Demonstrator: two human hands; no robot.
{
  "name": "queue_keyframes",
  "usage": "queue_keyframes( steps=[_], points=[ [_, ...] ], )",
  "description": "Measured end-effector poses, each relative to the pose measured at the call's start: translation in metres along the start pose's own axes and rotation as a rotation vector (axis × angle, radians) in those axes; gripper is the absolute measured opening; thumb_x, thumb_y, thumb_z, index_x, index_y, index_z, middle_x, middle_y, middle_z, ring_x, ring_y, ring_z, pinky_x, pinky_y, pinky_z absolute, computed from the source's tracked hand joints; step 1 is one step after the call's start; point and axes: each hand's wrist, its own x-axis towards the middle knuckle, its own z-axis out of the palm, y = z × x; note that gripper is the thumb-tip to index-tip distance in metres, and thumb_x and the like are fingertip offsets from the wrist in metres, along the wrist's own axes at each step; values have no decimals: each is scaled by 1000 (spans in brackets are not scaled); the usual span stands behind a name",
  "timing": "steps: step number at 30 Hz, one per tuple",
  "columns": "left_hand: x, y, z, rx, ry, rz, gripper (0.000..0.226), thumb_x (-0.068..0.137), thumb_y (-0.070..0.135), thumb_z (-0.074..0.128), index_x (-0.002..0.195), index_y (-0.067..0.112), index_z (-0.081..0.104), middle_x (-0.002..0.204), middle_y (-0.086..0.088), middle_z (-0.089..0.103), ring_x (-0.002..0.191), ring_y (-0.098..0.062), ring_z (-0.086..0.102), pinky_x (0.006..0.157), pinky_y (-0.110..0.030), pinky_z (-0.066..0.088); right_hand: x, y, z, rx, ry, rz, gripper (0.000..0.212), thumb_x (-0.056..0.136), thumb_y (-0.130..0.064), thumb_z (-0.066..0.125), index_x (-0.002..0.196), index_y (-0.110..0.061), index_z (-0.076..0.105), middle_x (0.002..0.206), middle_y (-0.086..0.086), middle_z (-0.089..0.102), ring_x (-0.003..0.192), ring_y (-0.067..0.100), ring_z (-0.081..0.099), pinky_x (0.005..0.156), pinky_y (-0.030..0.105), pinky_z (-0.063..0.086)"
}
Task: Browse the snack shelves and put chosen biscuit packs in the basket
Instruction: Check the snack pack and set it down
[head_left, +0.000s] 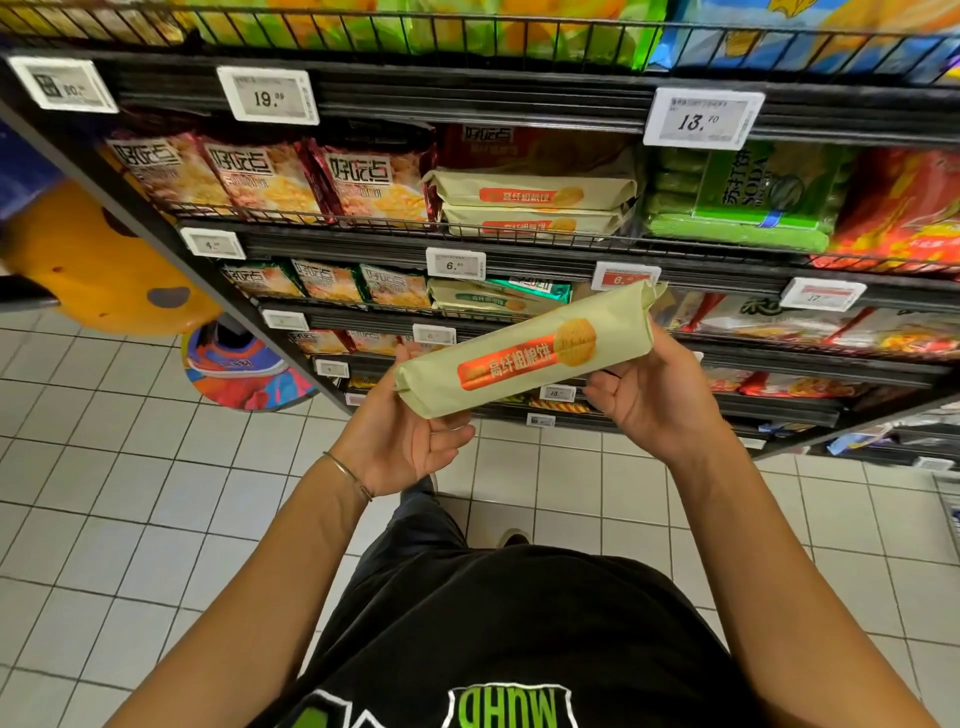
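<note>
Left fingers (402, 358): curled round the far side of the biscuit pack's (524, 358) left end, with the thumb closing underneath on the near side.
Right fingers (602, 387): bent in beneath the pack's right half, cradling it; I cannot tell where the thumb sits.
Why held so: label side up and level between both ends, which I judge is for reading the front before choosing.
Left hand (410, 441): palm up, wrist with a thin bracelet (348, 475), forearm coming up from near left.
Right hand (660, 395): palm towards me, slightly higher and farther, so the pack tilts up to the right.
Pack's place: in the air, in front of the shelves (467, 104); matching packs (535, 195) lie stacked on a far shelf.
Basket: not in my view.
</note>
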Motion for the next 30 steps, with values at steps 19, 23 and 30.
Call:
queue_keyframes(
  steps=[19, 23, 30],
  points=[
    [-9, 43, 27, 369, 173, 499, 48, 93, 54, 57, 136, 31, 60, 128, -2, 68, 117, -26, 65, 89, -41, 56, 16, 7, -6, -77, 62, -26, 45, 102, -23, 57, 147, -28, 51, 139, 4, 68, 130, 30, 63, 94, 42, 57],
    [-10, 61, 40, 359, 8, 564, 58, 93, 50, 67, 144, 26, 53, 143, -11, 59, 125, -36, 58, 94, -50, 51, 24, 13, -6, 123, 43, 104, 57, 95, -28, 64, 149, -17, 51, 134, 11, 70, 115, 30, 71, 90, 38, 61],
    [12, 82, 68, 566, 10, 584, 85, 79, 57, 79, 146, 18, 43, 134, -5, 64, 125, -29, 61, 102, -58, 51, 38, 20, 4, 34, -117, 425, 50, 96, -41, 57, 129, -6, 72, 133, 27, 65, 81, 25, 73, 57, 25, 57]
  ],
)
